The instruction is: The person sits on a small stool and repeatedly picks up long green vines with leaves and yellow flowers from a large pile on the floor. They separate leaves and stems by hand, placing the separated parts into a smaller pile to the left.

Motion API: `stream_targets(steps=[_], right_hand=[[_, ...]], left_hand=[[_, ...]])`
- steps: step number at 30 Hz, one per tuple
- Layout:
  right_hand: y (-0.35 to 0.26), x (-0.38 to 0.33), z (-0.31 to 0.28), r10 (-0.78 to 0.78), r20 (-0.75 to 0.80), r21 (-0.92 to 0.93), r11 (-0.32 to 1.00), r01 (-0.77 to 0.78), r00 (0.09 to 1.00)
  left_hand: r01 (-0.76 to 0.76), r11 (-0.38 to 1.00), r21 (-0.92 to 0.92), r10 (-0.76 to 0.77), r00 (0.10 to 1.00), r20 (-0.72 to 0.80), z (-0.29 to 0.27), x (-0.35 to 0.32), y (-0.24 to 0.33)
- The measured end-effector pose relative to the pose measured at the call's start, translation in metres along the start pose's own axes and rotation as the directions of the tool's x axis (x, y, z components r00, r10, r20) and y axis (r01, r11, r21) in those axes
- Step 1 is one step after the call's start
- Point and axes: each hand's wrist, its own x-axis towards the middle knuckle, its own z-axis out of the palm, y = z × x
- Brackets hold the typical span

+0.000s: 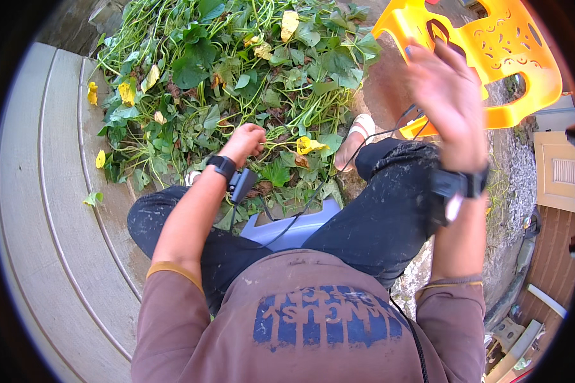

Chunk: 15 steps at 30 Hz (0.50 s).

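My left hand (246, 144) is closed, fingers curled, over a large heap of green leafy vines (236, 83) with long pale stems. Whatever lies inside its fingers is hidden; a stem runs close beside it. My right hand (446, 96) is raised at the right, blurred by motion, with its fingers stretched and apart and nothing seen in it. It overlaps the yellow-orange plastic chair (511, 51) in the picture. A yellow wilted leaf (308, 145) rests on the vines to the right of my left hand.
A light purple plastic stool (294, 231) shows between my legs. Ribbed grey boards (64, 179) lie along the left. A black cable (313, 195) runs across between my knees. My right foot in a white sandal (363, 125) stands beside the heap. A dark loop-shaped thing (436, 27) shows against the chair.
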Motion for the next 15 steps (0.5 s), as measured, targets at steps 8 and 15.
stream_targets(steps=[8,15], right_hand=[[0.049,0.081,-0.012,-0.203,-0.298,-0.296,0.949,0.112,0.933],[0.039,0.089,-0.014,-0.217,-0.455,-0.429,0.903,0.001,0.864]], left_hand=[[-0.138,0.798,0.586,0.218,0.974,-0.068,0.059,0.09,-0.036],[-0.07,0.595,0.801,0.156,0.987,-0.03,0.095,0.144,-0.041]])
